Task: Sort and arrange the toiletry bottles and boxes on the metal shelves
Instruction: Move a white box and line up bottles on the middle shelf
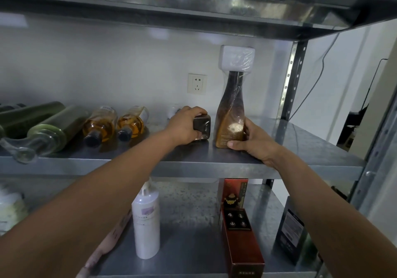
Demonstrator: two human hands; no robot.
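Your left forearm (86,202) stretches up to the middle metal shelf (311,149). At its left end, green bottles (53,125) and amber bottles (101,125) lie on their sides, caps toward you. Your left hand (184,125) curls its fingers (194,110) over a dark wrapped bottle (203,125), lying base toward you with its long axis running back to the wall, probably to stand it up. Just beside it, your right hand (255,142) grips the foot of a brown bottle (231,110), upright, cap on top, steadying it.

White wall (107,63) seen behind, evenly lit; wall socket (197,84) mounted on it; dark cable (322,63) hung at right
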